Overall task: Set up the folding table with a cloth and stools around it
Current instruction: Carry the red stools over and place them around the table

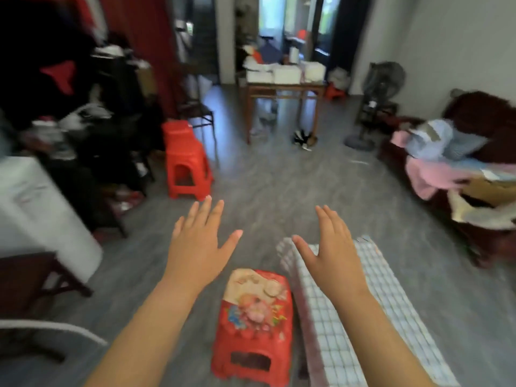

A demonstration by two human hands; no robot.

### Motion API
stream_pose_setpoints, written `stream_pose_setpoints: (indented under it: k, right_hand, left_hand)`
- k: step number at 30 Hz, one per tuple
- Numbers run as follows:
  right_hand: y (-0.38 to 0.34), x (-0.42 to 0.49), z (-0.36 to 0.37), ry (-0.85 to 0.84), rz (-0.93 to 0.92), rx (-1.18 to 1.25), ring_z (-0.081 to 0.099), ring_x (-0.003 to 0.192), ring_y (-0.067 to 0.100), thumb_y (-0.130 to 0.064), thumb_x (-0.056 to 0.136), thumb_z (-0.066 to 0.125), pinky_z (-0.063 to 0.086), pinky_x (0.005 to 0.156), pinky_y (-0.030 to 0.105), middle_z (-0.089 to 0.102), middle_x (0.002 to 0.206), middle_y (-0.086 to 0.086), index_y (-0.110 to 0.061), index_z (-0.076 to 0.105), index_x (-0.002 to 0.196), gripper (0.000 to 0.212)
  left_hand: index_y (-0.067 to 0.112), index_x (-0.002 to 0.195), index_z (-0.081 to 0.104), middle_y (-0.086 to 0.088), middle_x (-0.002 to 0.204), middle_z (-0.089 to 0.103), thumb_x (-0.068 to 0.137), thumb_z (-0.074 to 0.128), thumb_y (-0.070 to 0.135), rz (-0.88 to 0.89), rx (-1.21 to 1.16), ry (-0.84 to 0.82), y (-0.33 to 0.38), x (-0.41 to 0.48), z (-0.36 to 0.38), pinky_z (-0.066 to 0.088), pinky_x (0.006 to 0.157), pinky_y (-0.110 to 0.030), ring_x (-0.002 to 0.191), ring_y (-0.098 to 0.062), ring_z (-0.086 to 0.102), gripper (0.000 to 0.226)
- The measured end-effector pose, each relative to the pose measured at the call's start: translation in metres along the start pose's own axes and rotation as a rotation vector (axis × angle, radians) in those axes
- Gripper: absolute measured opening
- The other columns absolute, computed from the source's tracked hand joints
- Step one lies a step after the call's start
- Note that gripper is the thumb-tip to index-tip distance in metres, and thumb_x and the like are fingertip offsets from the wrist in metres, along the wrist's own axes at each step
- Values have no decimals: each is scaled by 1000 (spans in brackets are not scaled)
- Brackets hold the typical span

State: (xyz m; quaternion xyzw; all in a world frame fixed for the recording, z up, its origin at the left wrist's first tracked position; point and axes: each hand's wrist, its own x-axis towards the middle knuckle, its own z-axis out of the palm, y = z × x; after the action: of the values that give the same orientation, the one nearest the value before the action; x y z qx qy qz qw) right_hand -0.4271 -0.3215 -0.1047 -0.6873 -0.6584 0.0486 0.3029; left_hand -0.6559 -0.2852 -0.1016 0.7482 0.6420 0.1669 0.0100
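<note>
L hand, R hand hovering, fingers spread, gripping nothing; red stool sitting 6 o'clock, checked-cloth surface 4 o'clock.

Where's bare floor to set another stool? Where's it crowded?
Open floor runs between the stacked red stools and the sofa, up to the wooden table. Crowded: the left-side clutter, and the small red stool close beside the checked-cloth table.

Grey wood-grain floor reaches a brown wooden table. Daylight fills the doorway behind it, beside a white wall.
</note>
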Motion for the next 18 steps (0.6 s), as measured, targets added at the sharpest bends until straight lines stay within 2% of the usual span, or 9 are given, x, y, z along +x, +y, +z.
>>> stream_pose_setpoints:
  k: [3, 5, 7, 9, 11, 15, 18]
  right_hand:
    - [-80, 33, 62, -56, -90, 30, 27, 142, 28, -55, 83, 46, 20, 116, 36, 34, 151, 14, -6, 35, 144, 80]
    - [-129, 50, 108, -86, -141, 44, 29, 141, 30, -55, 84, 51, 22, 115, 36, 36, 150, 16, -4, 36, 143, 79]
    - [-176, 66, 150, -133, -161, 65, 27, 142, 29, -46, 87, 60, 20, 116, 36, 34, 151, 15, -4, 35, 144, 75]
    - [-218, 80, 186, -169, -177, 73, 23, 144, 27, -42, 88, 60, 18, 117, 34, 31, 153, 13, -6, 32, 145, 74]
    - [-252, 94, 216, -195, -196, 94, 19, 145, 24, -44, 89, 57, 16, 117, 34, 27, 155, 10, -8, 29, 147, 74]
    - [-297, 127, 260, -246, -231, 86, 13, 147, 20, -47, 91, 52, 13, 118, 32, 21, 158, 6, -11, 23, 149, 74]
    - [-314, 163, 287, -260, -249, 64, 12, 147, 20, -49, 92, 51, 12, 118, 32, 20, 158, 6, -13, 21, 150, 75]
  left_hand:
    - [25, 151, 15, 0, 160, 8, 78, 8, 74, -150, 32, 10, -95, 7, -20, 16, 115, -43, 147, -20, 9, 89]
    - [25, 152, 13, -1, 160, 8, 76, 6, 75, -224, 44, 17, -156, 12, -30, 19, 114, -44, 147, -22, 10, 91]
    - [24, 152, 13, -2, 160, 8, 72, 3, 76, -279, 57, 17, -212, 18, -38, 21, 113, -45, 146, -23, 11, 95]
    - [25, 152, 9, -1, 161, 5, 73, 3, 76, -308, 75, 0, -261, 26, -44, 21, 114, -44, 147, -22, 9, 95]
    - [27, 152, 5, 0, 161, 1, 75, 3, 77, -324, 63, -16, -302, 37, -47, 17, 115, -43, 147, -21, 6, 92]
    - [26, 152, 4, -1, 161, 0, 88, 23, 69, -330, 24, -14, -359, 70, -48, 13, 117, -44, 147, -20, 3, 80]
    - [27, 152, 4, 0, 161, -1, 89, 25, 68, -321, 18, -9, -388, 107, -41, 13, 117, -44, 147, -20, 2, 79]
